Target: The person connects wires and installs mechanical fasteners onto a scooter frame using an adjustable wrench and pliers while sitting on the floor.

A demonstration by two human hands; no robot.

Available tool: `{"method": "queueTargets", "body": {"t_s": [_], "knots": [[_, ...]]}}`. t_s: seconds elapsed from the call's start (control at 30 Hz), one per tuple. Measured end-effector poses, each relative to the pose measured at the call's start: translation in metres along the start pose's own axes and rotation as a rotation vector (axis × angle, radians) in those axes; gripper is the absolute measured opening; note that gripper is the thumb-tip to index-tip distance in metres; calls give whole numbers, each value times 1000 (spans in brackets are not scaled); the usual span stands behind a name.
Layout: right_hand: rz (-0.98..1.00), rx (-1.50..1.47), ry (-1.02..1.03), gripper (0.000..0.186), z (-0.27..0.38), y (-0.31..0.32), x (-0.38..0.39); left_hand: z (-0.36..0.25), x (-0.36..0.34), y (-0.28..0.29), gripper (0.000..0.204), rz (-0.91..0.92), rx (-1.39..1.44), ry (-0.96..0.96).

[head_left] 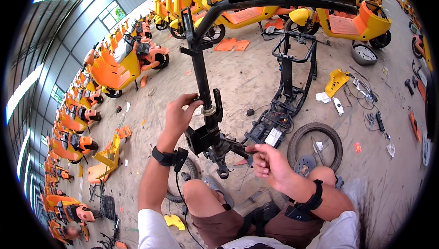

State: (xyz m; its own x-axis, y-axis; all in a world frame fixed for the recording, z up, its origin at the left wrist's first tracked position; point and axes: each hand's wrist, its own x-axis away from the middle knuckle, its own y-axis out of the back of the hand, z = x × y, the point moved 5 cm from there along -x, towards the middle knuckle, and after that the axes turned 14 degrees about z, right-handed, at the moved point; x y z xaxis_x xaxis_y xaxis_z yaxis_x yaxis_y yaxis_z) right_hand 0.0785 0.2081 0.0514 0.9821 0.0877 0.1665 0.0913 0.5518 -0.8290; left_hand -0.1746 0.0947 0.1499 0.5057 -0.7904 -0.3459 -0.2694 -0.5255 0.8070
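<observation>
A black metal scooter frame stands upright before me, its long bent tube reaching over to the far right. My left hand is beside the upright tube, just above a pale metal collar. Its thumb and forefinger pinch a small dark piece against the tube, too small to name. Lower down, my right hand has curled fingers, with the forefinger and thumb at the end of a side tube near the frame's bottom. A black box-shaped bracket sits on the frame between the hands.
A second stripped black frame lies beyond my right hand, near a loose tyre. Another wheel is by my left foot. Yellow body panels and wires litter the floor. Rows of yellow-orange scooters stand left and behind.
</observation>
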Motion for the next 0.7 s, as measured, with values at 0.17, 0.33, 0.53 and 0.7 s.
{"method": "queueTargets", "body": {"t_s": [0.17,0.33,0.53,0.7], "knots": [[14,7,7,30,-1,1,-2,3,-5,-6,28,63,396,283],[38,28,6,29,-5,-4,-6,-17,-5,5,24,12,-211,-188],[-149,106,296,22,29,0,-2,-13,-5,4,26,21,-22,-76],[-92,528,1109,56,152,-74,48,-1,-5,7,33,105,-5,44]]}}
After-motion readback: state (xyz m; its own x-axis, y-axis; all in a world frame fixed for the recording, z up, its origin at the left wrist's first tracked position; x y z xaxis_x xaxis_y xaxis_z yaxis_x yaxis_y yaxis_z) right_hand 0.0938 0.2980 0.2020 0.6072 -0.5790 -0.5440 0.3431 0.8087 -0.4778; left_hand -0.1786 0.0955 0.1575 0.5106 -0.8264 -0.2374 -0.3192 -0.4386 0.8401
